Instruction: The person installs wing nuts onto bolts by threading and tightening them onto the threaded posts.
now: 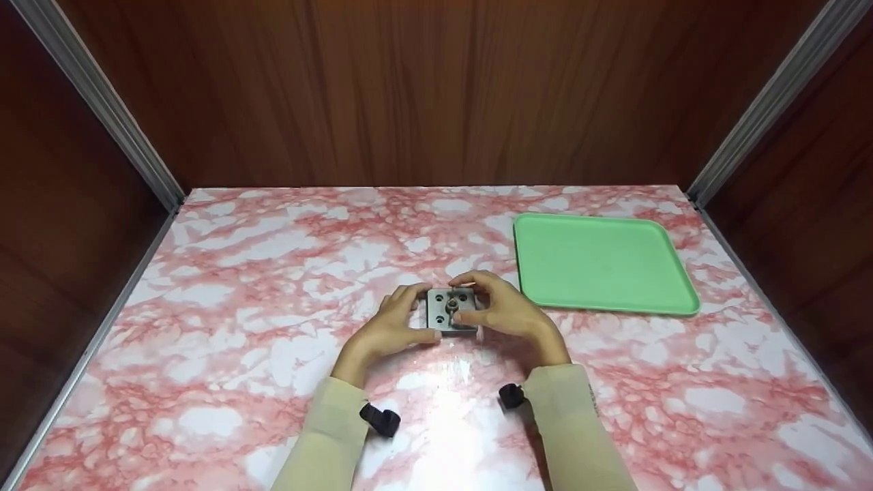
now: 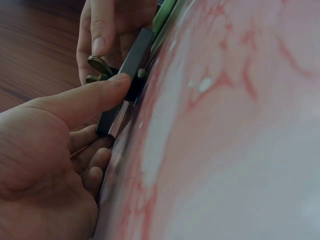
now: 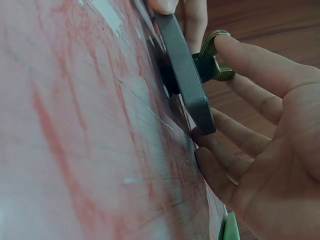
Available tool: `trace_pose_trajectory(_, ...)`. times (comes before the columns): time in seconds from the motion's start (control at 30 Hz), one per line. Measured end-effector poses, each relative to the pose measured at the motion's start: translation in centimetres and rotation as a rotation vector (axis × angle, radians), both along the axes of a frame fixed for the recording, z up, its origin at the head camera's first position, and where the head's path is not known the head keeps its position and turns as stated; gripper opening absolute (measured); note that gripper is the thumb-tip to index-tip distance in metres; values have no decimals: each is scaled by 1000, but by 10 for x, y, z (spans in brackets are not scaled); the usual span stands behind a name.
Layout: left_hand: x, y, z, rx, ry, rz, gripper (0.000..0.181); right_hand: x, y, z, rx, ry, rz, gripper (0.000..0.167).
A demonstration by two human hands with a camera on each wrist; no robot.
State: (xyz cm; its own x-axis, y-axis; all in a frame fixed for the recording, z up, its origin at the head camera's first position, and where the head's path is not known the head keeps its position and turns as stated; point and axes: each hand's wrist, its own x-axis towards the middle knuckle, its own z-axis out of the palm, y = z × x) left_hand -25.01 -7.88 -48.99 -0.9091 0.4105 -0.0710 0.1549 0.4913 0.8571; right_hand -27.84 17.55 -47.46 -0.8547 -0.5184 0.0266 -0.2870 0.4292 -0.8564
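Note:
A square grey metal plate [image 1: 434, 309] with a hole near each corner is between both hands, just above the marbled table. From its middle rises a bolt with a brassy wing nut [image 3: 216, 42]. My left hand [image 1: 390, 329] grips the plate from the left, thumb on the near edge and fingers at the far side. The right hand [image 1: 510, 311] has its thumb on one wing of the nut and a finger at the other, pinching it. Its other fingers lie by the plate's right edge. In the left wrist view a dark block under the plate is partly hidden.
A light green tray [image 1: 600, 262] lies to the right, behind the right hand. Brown wood-grain panels [image 1: 436, 95] with metal corner rails enclose the table [image 1: 239, 300] at the back and sides. A black strap [image 1: 380, 419] sits on the left sleeve's cuff.

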Motion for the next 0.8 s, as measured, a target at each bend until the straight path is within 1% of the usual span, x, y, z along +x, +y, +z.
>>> trace_pose_trajectory(0.13, 1, 0, 1, -12, 13, 0, 92, 0, -2, -1, -9, -3, -6, 56)
trace_pose_trajectory(0.33, 1, 0, 2, -16, 3, 0, 92, 2, -5, 0, -9, 7, -31, 52)
trace_pose_trajectory(0.53, 0, 0, 1, -22, 9, -4, 91, 3, -8, 0, -21, 17, -55, 51)
trace_pose_trajectory(0.8, -1, 0, 0, -16, 27, -16, 92, 4, -12, 0, 25, 66, -101, 51)
